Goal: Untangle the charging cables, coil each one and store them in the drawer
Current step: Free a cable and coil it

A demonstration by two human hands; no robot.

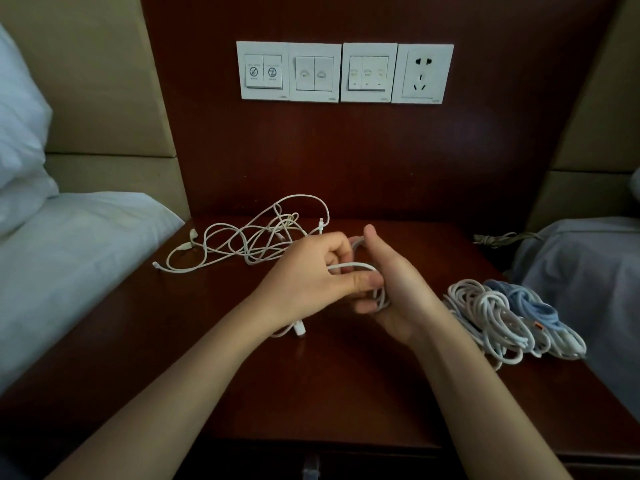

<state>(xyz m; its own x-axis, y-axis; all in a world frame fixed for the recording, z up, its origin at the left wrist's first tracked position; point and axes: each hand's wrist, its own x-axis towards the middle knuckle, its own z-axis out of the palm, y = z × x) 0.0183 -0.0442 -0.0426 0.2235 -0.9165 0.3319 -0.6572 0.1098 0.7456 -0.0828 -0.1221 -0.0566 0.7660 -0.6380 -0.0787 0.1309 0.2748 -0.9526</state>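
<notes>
Thin white charging cable [349, 265], over the centre of the dark wooden tabletop [311, 393]: left hand [311, 275] is pinching it, right hand [398, 289] is gripping its loops. Keeping loops even seems advisable. White tangled cables [249, 237] are lying back-left; coiled bundles [502, 317] at right edge.

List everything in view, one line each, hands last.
tangled cables: one heap, white, nightstand back left
coiled cables: one pile, white and light blue, nightstand right
held cable: one, white, between both hands
nightstand: one, dark red-brown, centre
switch panels: three, white, wall
socket: one, white, right of switch panels
drawer handle: one, grey, bottom edge
pillow: one, white, far left
left hand: pinches held cable
right hand: holds its loops
</notes>
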